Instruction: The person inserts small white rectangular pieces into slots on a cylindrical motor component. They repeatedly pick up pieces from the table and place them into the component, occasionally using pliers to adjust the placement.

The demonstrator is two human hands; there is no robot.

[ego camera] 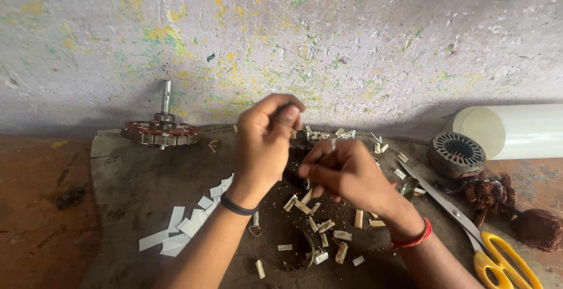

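My left hand is raised over the dark work board, fingers pinched shut near the top on something small that I cannot make out. My right hand is beside it, fingers curled and pinched; a ring shows on one finger. Both hands hide a dark motor part between them. Small pale wooden slivers lie scattered on the board under the hands. A black band is on my left wrist, a red thread on my right.
A wound stator with an upright shaft stands at the back left. White paper strips lie at the left. Yellow-handled scissors, an empty stator core, a tangle of copper wire and a white pipe are at the right.
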